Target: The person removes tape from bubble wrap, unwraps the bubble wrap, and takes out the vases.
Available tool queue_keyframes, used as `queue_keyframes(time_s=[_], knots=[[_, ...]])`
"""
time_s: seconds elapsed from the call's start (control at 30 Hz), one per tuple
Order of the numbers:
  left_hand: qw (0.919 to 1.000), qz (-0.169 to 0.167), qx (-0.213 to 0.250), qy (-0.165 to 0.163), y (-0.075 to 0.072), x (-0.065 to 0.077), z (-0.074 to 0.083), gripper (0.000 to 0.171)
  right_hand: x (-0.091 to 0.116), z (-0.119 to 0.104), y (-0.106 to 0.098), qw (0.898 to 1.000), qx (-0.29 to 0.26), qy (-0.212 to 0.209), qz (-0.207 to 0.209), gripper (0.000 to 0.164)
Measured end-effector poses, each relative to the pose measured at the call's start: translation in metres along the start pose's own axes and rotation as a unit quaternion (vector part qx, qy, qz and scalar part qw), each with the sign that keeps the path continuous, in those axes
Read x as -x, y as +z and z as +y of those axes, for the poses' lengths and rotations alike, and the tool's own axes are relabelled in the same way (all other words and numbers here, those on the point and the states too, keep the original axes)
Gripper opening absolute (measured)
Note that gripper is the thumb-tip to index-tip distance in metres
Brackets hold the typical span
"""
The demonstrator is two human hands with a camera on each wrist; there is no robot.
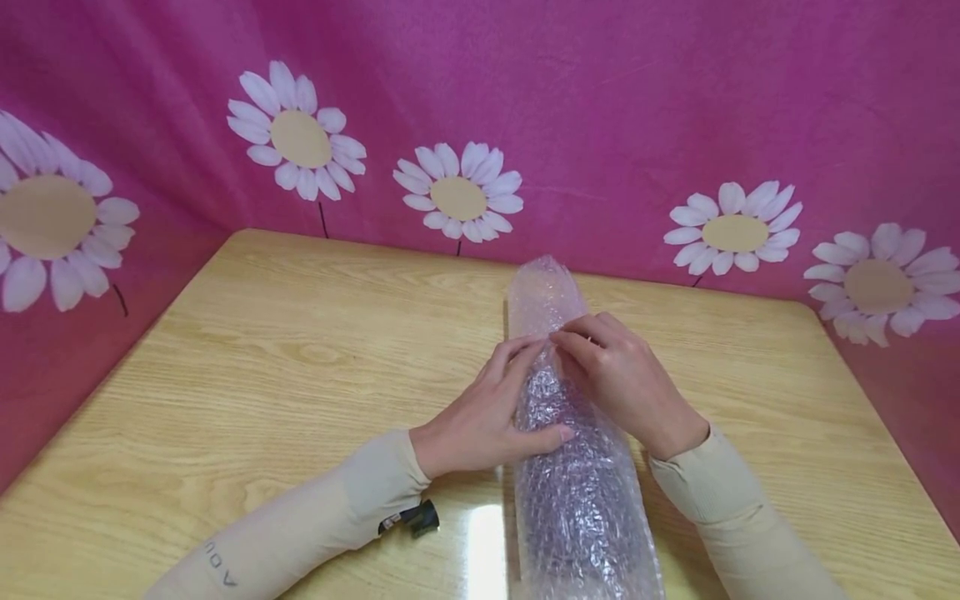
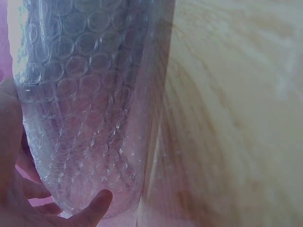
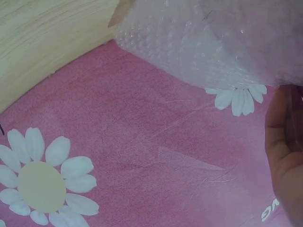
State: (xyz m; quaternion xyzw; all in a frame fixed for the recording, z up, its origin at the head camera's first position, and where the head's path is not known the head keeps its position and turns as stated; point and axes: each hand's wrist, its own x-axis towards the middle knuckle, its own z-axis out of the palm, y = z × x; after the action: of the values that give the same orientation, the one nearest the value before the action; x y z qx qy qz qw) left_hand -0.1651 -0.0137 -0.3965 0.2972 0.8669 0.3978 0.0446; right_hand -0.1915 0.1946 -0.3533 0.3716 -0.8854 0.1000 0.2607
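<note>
A long, narrow bundle of clear bubble wrap [image 1: 573, 500] lies on the table, running away from me. Its contents are blurred by the bubbles. My left hand [image 1: 487, 408] rests along its left side, thumb spread over the top and fingers stretched toward the right fingertips. In the left wrist view the thumb and fingers of the left hand [image 2: 28, 203] lie against the tapering end of the bubble wrap [image 2: 85, 94]. With curled fingers, my right hand [image 1: 630, 375] pinches the bubble wrap near its upper middle. The right wrist view shows the right hand [image 3: 286, 151] beneath the wrap [image 3: 189, 47].
The wood-grain table [image 1: 300, 358] extends to both sides of the bundle. A pink cloth with white daisies [image 1: 600, 125] hangs behind and beside it. A small black device [image 1: 420, 518] sits at the left cuff. Light glares off the table [image 1: 486, 550] left of the bundle.
</note>
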Motion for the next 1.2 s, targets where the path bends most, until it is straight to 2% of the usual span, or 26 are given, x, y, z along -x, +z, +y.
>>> queue_keyframes(time_s=[0.4,1.2], knots=[[1.0,0.006,-0.002,0.003,0.0001,-0.0006,-0.0013,0.107,-0.0007,0.0028,0.0023,1.0,0.007,-0.004,0.008,0.02],[1.0,-0.005,-0.005,-0.006,-0.0022,0.0002,0.0001,0.11,-0.0029,0.0041,0.0063,1.0,-0.003,-0.004,0.023,0.014]])
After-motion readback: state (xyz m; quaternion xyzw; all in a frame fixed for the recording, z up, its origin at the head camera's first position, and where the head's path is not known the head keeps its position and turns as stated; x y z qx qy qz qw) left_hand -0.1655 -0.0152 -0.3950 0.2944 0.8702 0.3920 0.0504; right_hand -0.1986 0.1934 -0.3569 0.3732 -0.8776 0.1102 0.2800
